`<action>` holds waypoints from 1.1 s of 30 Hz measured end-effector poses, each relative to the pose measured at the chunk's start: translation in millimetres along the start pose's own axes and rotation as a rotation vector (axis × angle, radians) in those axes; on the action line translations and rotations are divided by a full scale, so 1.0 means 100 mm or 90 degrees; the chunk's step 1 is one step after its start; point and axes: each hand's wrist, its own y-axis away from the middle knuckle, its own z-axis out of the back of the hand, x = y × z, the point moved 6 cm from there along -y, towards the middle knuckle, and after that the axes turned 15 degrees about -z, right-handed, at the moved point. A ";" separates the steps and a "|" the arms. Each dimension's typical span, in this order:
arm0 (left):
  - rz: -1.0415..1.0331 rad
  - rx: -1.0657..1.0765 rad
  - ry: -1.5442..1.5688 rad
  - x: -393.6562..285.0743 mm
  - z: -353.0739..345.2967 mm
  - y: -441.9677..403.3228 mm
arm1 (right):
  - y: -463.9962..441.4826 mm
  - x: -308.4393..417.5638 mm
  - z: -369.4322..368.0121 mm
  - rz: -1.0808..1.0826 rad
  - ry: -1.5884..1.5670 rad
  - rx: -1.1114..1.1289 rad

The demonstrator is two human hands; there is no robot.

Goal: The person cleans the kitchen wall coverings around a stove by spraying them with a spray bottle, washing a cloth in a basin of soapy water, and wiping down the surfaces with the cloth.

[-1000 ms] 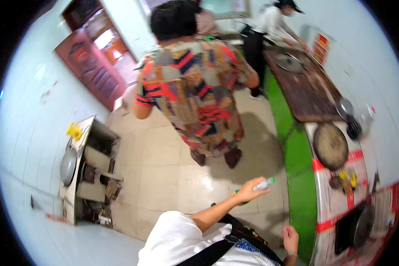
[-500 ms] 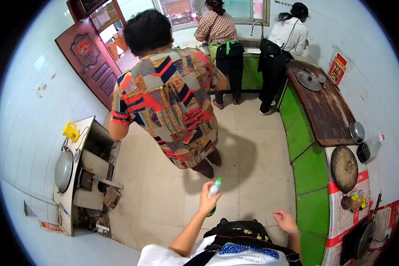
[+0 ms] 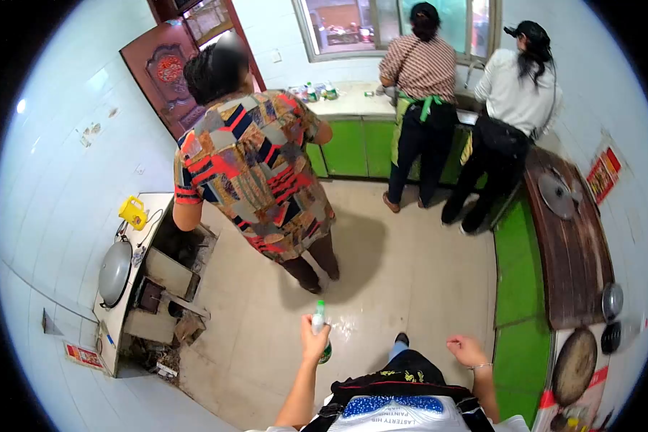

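My left hand (image 3: 314, 340) is wrapped round a bottle (image 3: 319, 317) with a green cap, held upright in front of me; a green part of it shows below the fingers. My right hand (image 3: 467, 351) hangs at my right side with its fingers curled in, and what they hold, if anything, is too small to make out. A bracelet (image 3: 480, 366) circles that wrist. Between the hands is the black bag (image 3: 399, 381) at my waist.
A person in a patterned shirt (image 3: 255, 173) stands ahead, left of centre. Two co-workers (image 3: 425, 72) (image 3: 518, 93) face the far counter (image 3: 356, 105). Green cabinets (image 3: 518, 288) and a wooden board (image 3: 565, 245) line the right; a stove (image 3: 144, 209) with a lidded pan (image 3: 115, 273) stands left.
The view has swung round and more of the far counter shows. My left hand has moved left with the bottle, which is now more upright. The person in the patterned shirt appears farther left.
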 end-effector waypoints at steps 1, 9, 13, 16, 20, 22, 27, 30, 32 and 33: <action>-0.005 -0.011 -0.003 -0.05 -0.09 -0.13 | -0.23 -0.03 0.07 0.006 0.015 0.023; -0.019 -0.131 -0.066 -0.02 -0.97 -0.51 | -1.87 -0.14 0.98 0.081 0.053 0.025; 0.025 -0.195 0.003 0.54 -1.27 -0.63 | -2.80 0.00 0.46 0.194 0.075 0.080; 0.011 -0.193 -0.113 0.71 -1.25 -0.63 | -2.77 0.19 0.27 0.207 0.070 0.117; 0.001 -0.158 -0.146 1.12 -1.33 -0.71 | -2.68 0.14 0.09 0.175 0.044 0.134; -0.060 -0.138 -0.182 1.07 -1.23 -0.80 | -2.51 0.12 -0.02 0.199 -0.133 0.139; -0.142 -0.130 -0.171 1.09 -1.16 -1.10 | -2.51 -0.06 0.03 0.231 -0.222 0.027; -0.209 -0.109 -0.142 1.30 -1.23 -1.11 | -2.51 -0.07 0.08 0.253 -0.251 -0.014; -0.171 -0.113 -0.148 1.52 -1.18 -0.86 | -2.44 -0.09 0.15 0.255 -0.242 -0.038; -0.160 -0.131 -0.130 1.71 -1.38 -1.37 | -2.69 0.34 0.34 0.280 -0.253 0.006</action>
